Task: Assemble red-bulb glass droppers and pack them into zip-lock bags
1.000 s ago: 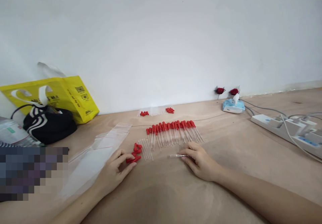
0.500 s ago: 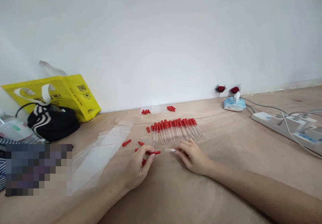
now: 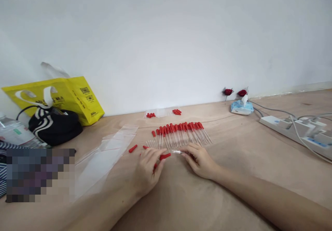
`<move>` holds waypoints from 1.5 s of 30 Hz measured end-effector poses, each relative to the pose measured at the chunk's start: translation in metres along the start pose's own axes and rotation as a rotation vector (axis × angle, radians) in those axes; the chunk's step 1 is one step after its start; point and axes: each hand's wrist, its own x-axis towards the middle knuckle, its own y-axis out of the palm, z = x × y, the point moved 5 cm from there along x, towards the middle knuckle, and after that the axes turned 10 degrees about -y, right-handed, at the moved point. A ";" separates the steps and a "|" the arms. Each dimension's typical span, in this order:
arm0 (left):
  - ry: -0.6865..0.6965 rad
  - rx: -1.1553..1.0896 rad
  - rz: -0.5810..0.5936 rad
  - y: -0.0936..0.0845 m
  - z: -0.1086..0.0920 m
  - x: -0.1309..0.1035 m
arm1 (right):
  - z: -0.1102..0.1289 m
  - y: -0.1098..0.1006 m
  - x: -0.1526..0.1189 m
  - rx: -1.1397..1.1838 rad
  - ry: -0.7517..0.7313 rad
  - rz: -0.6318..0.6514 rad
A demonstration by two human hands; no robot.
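Between thumb and fingers, my left hand [image 3: 149,170] pinches a red rubber dropper bulb [image 3: 165,156]. More red shows under its palm, partly hidden. My right hand [image 3: 199,160] grips a clear glass dropper tube [image 3: 177,151], whose free end points at the bulb's tip, with at most a tiny gap. Just beyond the hands lies a row of droppers [image 3: 181,132], red bulbs away from me and glass tips toward me. A few bare glass tubes [image 3: 150,143] lie at the row's left end. A loose red bulb [image 3: 133,148] rests left of my left hand.
Clear zip bags [image 3: 111,154] lie on the left of the wooden table. Further left are a yellow bag [image 3: 85,101] and a black pouch [image 3: 57,129]. Small piles of red bulbs [image 3: 176,112] sit near the wall. A tissue pack [image 3: 241,107] and power strip [image 3: 298,130] are at right.
My left hand has moved right with the red bulb, closing most of the gap to the glass tube. My right hand has stayed almost in place.
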 end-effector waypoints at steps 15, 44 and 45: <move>-0.118 -0.033 0.083 0.012 0.001 0.003 | 0.006 -0.002 -0.001 -0.012 -0.077 -0.001; 0.066 -0.001 0.121 0.013 -0.024 0.001 | 0.018 0.004 0.001 -0.141 -0.211 0.151; 0.066 -0.002 0.127 0.014 -0.024 0.001 | 0.018 0.004 0.000 -0.141 -0.211 0.149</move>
